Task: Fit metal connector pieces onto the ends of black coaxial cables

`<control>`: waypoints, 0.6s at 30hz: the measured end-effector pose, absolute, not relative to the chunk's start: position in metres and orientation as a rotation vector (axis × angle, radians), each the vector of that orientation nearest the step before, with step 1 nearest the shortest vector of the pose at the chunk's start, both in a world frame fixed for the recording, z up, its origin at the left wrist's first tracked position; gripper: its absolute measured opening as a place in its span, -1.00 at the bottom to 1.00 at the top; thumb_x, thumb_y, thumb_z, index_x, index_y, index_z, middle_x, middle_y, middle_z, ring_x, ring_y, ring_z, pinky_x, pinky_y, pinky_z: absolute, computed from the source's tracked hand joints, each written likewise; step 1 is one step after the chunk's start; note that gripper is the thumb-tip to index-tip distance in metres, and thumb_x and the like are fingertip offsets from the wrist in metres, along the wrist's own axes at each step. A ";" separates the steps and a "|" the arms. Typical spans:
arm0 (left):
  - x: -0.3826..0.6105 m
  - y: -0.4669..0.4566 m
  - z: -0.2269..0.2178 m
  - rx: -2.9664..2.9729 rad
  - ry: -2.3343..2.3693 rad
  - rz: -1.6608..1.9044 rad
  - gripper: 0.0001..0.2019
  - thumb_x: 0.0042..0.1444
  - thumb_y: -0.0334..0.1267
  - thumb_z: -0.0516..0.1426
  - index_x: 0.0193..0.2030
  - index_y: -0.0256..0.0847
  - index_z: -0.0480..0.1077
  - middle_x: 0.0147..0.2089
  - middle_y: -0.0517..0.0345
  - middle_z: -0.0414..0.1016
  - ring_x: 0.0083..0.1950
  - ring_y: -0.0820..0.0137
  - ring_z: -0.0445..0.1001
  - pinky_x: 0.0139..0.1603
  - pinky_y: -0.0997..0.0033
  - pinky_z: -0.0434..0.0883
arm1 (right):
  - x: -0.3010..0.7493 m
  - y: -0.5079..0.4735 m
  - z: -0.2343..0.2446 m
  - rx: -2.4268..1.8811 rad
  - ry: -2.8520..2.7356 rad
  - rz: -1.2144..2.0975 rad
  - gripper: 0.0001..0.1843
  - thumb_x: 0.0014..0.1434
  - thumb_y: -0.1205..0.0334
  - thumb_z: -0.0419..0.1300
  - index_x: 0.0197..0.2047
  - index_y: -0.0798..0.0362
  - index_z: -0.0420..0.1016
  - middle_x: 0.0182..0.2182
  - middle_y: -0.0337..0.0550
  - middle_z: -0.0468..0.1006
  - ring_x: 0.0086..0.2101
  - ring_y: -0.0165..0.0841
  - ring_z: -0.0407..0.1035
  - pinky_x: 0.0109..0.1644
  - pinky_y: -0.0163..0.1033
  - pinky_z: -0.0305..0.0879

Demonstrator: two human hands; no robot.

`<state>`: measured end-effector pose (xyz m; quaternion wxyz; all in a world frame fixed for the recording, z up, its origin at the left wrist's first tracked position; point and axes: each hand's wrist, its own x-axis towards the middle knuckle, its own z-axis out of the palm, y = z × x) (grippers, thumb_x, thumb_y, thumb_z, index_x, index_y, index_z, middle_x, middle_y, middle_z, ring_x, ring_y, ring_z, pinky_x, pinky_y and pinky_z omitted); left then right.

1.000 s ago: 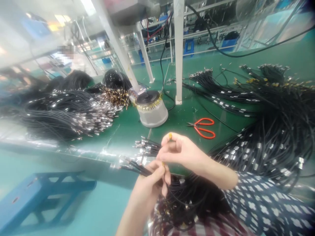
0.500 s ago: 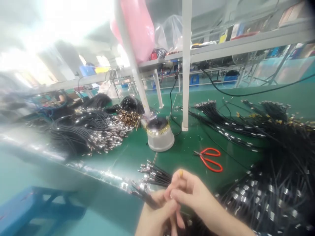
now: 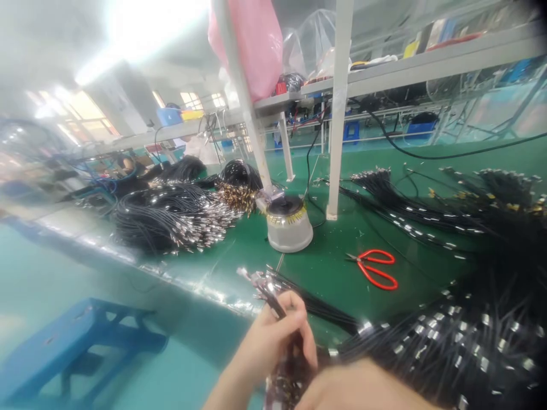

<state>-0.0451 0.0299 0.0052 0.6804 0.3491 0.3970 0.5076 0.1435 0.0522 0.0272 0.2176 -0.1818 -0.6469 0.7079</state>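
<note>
A bundle of black cables with silvery metal ends (image 3: 264, 285) sticks up out of my left hand (image 3: 282, 330), whose fingers are wrapped round it. My right hand (image 3: 359, 387) is low at the bottom edge, smeared by motion, and its fingers cannot be made out. It lies close to the lower part of the bundle, where dark strands with shiny bits show below my left hand. Just behind my hands, more black cables (image 3: 325, 310) lie on the green tabletop (image 3: 239, 259). Red-handled snips (image 3: 378, 270) rest beyond them on the right, blades pointing left.
A white tub with a black top and yellow pieces round its rim (image 3: 290, 233) stands by a shelf post (image 3: 339, 142). Cable heaps lie left (image 3: 171, 219) and right (image 3: 461, 336). A blue stool (image 3: 77, 347) stands beside the table's edge.
My right hand has moved away from my left hand's fingers, down to the bottom edge. My left hand still holds the cables, now more upright. The view has shifted slightly.
</note>
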 end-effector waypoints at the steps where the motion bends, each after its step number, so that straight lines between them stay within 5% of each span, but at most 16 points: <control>1: -0.043 0.028 0.003 0.802 0.896 1.112 -0.86 0.21 -0.25 0.12 -0.34 -0.19 0.27 -0.63 0.17 0.48 -0.62 0.44 0.40 -0.54 0.50 0.22 | 0.144 0.058 0.031 -0.551 -1.800 1.910 -0.92 0.20 0.18 0.24 -0.27 -0.01 0.52 -0.29 -0.20 0.56 -0.33 -0.37 0.45 -0.24 -0.27 0.41; 5: -0.034 0.023 -0.001 0.812 0.858 1.077 -0.89 0.14 -0.24 0.15 -0.30 -0.17 0.27 -0.71 0.33 0.31 -0.72 0.52 0.19 -0.63 0.51 0.19 | 0.127 0.087 0.044 -0.798 -1.757 1.596 -0.98 0.13 0.34 0.23 -0.34 0.06 0.45 -0.40 -0.24 0.52 -0.38 -0.40 0.42 -0.29 -0.30 0.33; 10: -0.027 0.019 0.005 0.758 0.978 1.057 -0.85 0.01 -0.26 0.19 -0.42 -0.18 0.26 -0.73 0.37 0.20 -0.72 0.52 0.16 -0.63 0.48 0.12 | 0.091 0.100 0.047 -0.739 -1.616 1.752 -0.82 0.00 0.39 0.30 -0.30 0.06 0.43 -0.34 -0.24 0.56 -0.49 -0.47 0.39 -0.42 -0.34 0.28; 13: -0.029 0.016 0.006 0.788 0.998 1.091 -0.89 0.07 -0.25 0.15 -0.37 -0.23 0.34 -0.69 0.20 0.39 -0.64 0.44 0.30 -0.50 0.42 0.22 | 0.086 0.101 0.042 -0.686 -1.438 1.895 -0.77 -0.06 0.39 0.35 -0.39 0.06 0.36 -0.53 -0.35 0.49 -0.55 -0.48 0.37 -0.50 -0.37 0.24; 18: -0.033 0.008 0.008 0.764 1.070 1.272 -0.82 0.17 -0.24 0.13 -0.18 -0.28 0.48 -0.37 -0.02 0.63 -0.25 0.23 0.49 -0.16 0.30 0.29 | 0.108 0.108 0.026 -0.690 -1.244 1.976 -0.76 0.04 0.25 0.37 -0.32 0.08 0.37 -0.50 -0.29 0.56 -0.48 -0.50 0.41 -0.34 -0.37 0.30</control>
